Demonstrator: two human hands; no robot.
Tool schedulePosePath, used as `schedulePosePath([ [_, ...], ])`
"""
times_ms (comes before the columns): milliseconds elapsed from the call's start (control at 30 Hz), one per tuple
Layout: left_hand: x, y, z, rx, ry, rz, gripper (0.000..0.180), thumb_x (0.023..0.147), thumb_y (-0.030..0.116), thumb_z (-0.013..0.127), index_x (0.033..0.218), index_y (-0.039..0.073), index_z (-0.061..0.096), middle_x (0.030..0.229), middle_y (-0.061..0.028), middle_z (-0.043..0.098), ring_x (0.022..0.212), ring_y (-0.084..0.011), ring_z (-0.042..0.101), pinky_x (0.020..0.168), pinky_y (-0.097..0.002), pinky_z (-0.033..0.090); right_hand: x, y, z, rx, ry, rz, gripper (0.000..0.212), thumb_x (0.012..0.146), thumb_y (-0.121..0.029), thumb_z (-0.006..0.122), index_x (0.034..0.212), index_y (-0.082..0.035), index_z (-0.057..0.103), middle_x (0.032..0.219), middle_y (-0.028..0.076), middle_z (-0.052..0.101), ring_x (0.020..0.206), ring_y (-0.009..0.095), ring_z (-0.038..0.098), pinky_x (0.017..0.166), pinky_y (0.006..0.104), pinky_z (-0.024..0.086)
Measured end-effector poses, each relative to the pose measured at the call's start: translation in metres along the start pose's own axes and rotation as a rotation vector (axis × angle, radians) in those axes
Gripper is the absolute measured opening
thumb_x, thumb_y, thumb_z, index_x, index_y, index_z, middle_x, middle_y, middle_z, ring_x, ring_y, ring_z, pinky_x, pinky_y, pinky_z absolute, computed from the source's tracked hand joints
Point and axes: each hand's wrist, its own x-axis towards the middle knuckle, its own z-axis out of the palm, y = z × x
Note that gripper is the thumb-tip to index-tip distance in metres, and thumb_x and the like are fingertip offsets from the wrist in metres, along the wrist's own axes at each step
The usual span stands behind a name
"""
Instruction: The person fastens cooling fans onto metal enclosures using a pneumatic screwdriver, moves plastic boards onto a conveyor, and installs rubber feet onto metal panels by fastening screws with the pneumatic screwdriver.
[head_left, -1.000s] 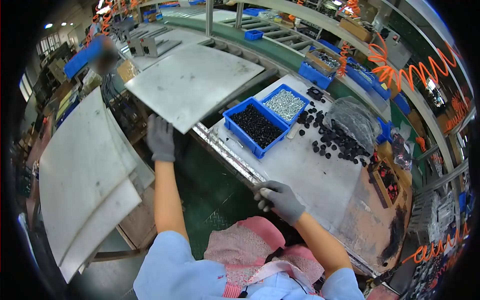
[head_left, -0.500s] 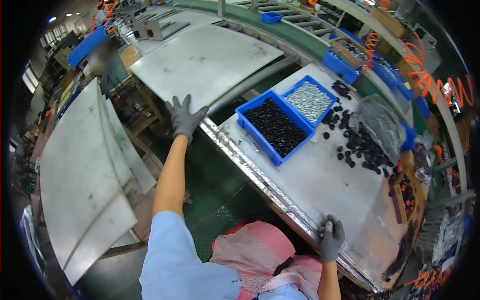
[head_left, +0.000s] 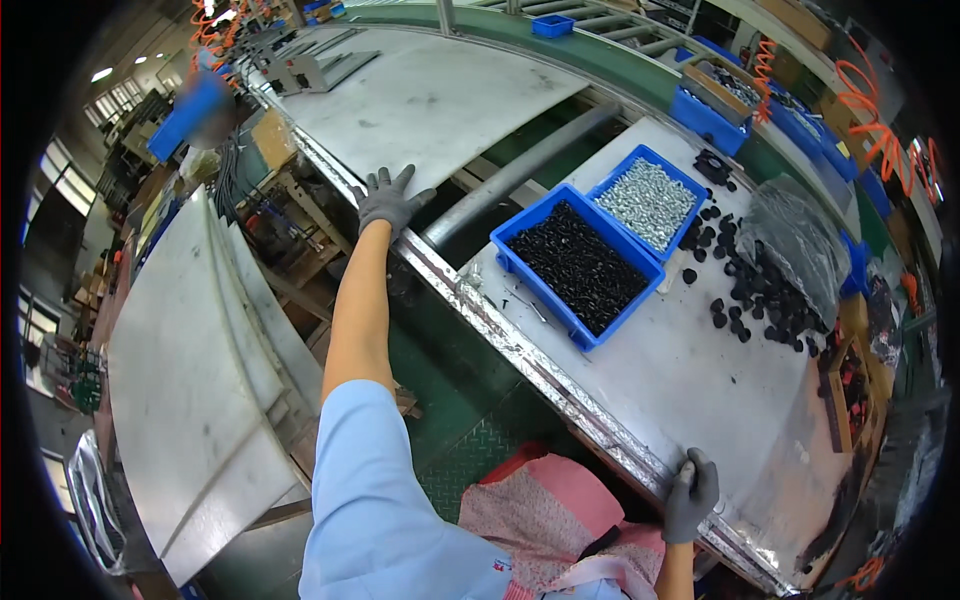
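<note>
Reaching out along the metal-edged rail, my left hand in a grey glove has its fingers spread. It lies by the near edge of a large pale flat panel, its fingertips at or just over that edge. Whether they press on it, I cannot tell. My right hand, also gloved, rests low at the worktable's front edge with its fingers curled in. What it holds, if anything, is hidden. Between the hands on the worktable stand a blue bin of black screws and a blue bin of silver fasteners.
Black round pieces lie loose beside a clear plastic bag on the right. Several pale sheets are stacked at the left. A roller crosses the gap beyond the worktable. Orange coiled hoses hang at right.
The pale panel has slid away from me along the line, toward the far grey parts. My left hand has stayed by its near edge. The view has shifted a little.
</note>
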Motion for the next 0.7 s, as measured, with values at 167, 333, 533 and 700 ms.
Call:
schedulePosePath([
  [167,0.006,0.003,0.004,0.103,-0.022,0.082,0.065,0.084,0.062,0.039,0.139,0.027,0.032,0.143,-0.0149,0.029,0.133,-0.0308,0.026,0.108,-0.0454,0.019,0.002,-0.011,0.001,-0.053,0.004,-0.039,0.016,0.080,0.001,0.051,0.094,0.000,0.060,0.077,0.011,0.058,0.067,0.019,0.055,0.061,0.0288,0.044],
  [333,0.022,-0.005,0.031,0.261,0.011,0.258,0.046,0.091,0.042,0.032,0.133,0.024,0.039,0.142,-0.0114,0.032,0.130,-0.0315,0.031,0.106,-0.0410,0.026,0.006,-0.003,0.004,-0.044,0.018,-0.126,0.016,0.080,-0.001,0.053,0.094,-0.004,0.059,0.075,0.012,0.057,0.065,0.023,0.056,0.058,0.0308,0.044],
  [533,-0.010,-0.028,0.017,0.816,0.106,0.578,0.049,0.082,0.017,0.057,0.129,0.012,0.043,0.136,-0.0082,0.039,0.126,-0.0253,0.035,0.104,-0.0332,0.033,0.009,-0.016,0.003,0.013,0.049,-0.253,0.024,0.074,-0.002,0.057,0.096,-0.009,0.060,0.066,0.009,0.053,0.054,0.024,0.051,0.049,0.0349,0.041],
  [700,-0.043,0.044,0.051,-0.193,-0.158,0.395,0.056,0.096,0.041,0.031,0.133,0.001,0.037,0.136,-0.0182,0.040,0.125,-0.0326,0.038,0.105,-0.0365,0.029,-0.018,0.013,-0.014,0.061,0.215,-0.255,0.033,0.066,-0.001,0.055,0.098,-0.008,0.059,0.073,0.010,0.054,0.063,0.029,0.054,0.055,0.0397,0.044],
])
